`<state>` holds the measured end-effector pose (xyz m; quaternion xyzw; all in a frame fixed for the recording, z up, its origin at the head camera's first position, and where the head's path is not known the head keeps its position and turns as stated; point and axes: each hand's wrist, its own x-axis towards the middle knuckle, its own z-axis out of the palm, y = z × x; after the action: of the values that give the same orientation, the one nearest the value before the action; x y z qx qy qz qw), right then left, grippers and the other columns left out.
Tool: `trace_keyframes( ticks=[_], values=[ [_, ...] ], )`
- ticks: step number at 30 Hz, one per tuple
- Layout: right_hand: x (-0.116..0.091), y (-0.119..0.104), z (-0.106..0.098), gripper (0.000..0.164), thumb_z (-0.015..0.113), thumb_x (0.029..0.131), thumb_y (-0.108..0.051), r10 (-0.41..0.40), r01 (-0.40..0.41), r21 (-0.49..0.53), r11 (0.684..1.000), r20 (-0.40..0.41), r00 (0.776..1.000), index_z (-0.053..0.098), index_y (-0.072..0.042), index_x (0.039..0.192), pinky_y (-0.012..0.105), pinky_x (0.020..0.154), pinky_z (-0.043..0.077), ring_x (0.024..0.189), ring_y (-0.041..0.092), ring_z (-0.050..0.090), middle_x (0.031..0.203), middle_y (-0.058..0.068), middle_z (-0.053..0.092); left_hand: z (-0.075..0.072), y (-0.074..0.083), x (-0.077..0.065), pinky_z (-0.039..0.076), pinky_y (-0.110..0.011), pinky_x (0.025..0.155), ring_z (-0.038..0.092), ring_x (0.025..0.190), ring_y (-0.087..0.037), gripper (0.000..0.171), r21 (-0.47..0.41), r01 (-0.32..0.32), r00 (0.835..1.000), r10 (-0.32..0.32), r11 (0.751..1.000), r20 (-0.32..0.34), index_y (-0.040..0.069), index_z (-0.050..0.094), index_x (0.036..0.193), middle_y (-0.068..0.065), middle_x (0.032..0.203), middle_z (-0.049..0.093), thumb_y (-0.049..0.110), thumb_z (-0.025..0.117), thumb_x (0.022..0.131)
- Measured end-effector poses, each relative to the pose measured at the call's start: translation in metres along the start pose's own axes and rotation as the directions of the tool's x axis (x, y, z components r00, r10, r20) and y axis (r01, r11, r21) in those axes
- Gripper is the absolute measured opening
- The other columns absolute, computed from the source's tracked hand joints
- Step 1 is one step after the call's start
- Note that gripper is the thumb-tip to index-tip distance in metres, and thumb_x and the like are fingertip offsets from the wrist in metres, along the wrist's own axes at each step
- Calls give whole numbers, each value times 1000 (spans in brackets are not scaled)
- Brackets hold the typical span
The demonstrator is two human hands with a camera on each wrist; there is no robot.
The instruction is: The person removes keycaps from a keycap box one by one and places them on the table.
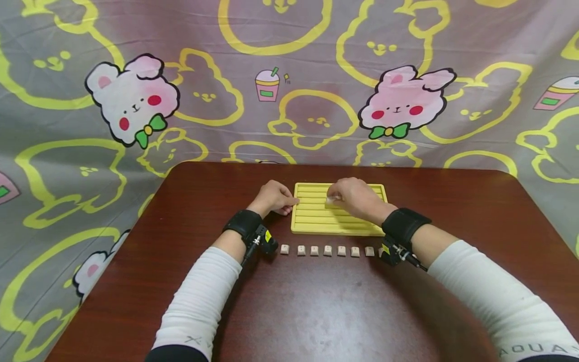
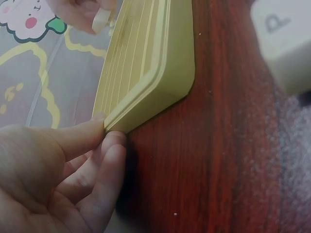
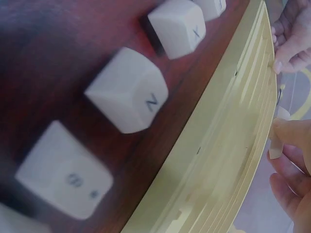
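A yellow ridged tray [image 1: 316, 219] lies on the table under both hands. At its left side, my left hand [image 1: 275, 196] pinches the tray's edge; the left wrist view shows the thumb on the rim and curled fingers below it. Over the tray's upper middle, my right hand [image 1: 357, 197] pinches a white keycap [image 3: 278, 138] between thumb and fingers. The held keycap's legend is turned away in the right wrist view.
In front of the tray runs a row of several white keycaps [image 1: 327, 250], some partly behind the right wrist's camera. The right wrist view shows an N keycap [image 3: 133, 92] and an X keycap [image 3: 180, 28]. A patterned cloth [image 1: 312, 65] hangs behind the brown table [image 1: 289, 311].
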<state>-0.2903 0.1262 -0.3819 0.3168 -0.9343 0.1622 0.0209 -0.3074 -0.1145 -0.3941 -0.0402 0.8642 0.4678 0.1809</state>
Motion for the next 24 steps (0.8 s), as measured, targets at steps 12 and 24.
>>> trace_keyframes(
  ticks=[12, 24],
  values=[
    [-25, -5, -4, 12, 72, 91, -18, -74, 74, 12, 997, -6, 997, 75, -14, 102, 36, 80, 58, 90, 18, 69, 97, 1, 74, -1, -1, 3, 62, -26, 58, 62, 51, -9, 18, -7, 7, 1000, -7, 1000, 0, -3, 72, 91, -3, 62, 64, 14, 76, 88],
    [-49, 3, -9, 12, 75, 89, -15, -93, 93, 34, 995, -5, 996, 76, -14, 101, 36, 82, 59, 93, 16, 69, 98, -1, 74, 0, -1, 2, 62, -26, 57, 62, 51, -9, 18, -3, -2, 1000, 2, 1000, 4, -4, 72, 91, -3, 62, 63, 14, 76, 88]
  ],
)
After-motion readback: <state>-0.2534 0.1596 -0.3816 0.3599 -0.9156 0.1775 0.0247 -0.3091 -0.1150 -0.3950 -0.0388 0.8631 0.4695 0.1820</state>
